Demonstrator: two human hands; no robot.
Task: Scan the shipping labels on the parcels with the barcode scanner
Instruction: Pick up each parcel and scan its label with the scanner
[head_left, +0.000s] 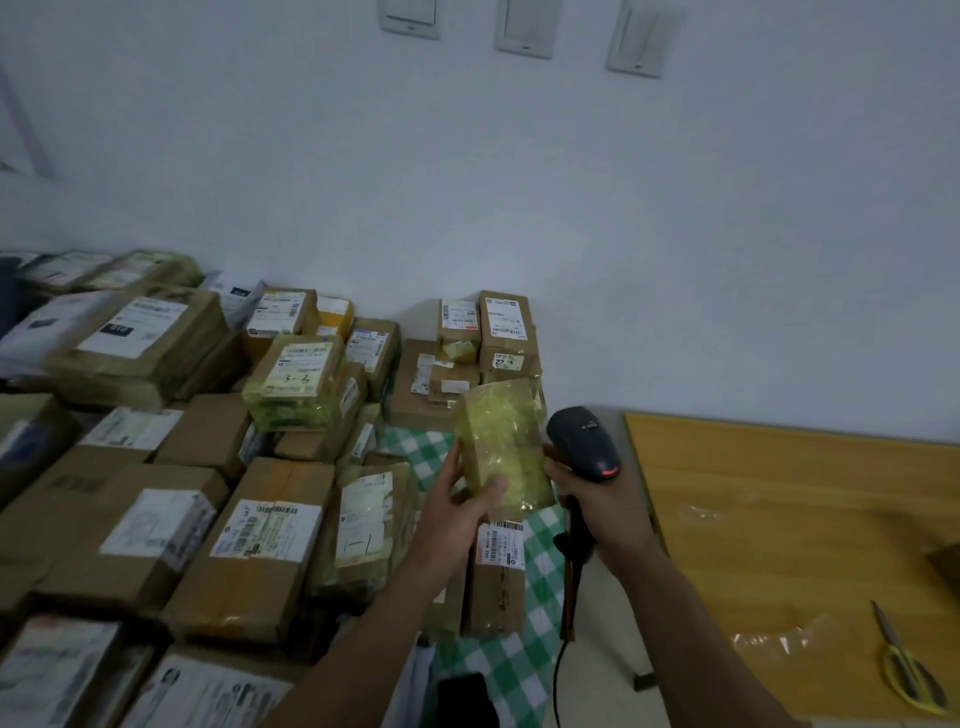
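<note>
Checked-cloth worktop (543, 569): left grip (457, 514) curls round yellow-taped parcel (504, 441), long axis pointing away, no label visible on the near face; right grip (602, 509) clasps barcode scanner (582, 436) just right of it.

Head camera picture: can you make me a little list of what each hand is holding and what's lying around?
left hand: holds a small parcel wrapped in yellowish tape, upright
right hand: grips the black barcode scanner beside that parcel
label on held parcel: none visible on this side
below: green checked cloth, cardboard parcels with labels
right side: wooden table with yellow-handled scissors
</note>
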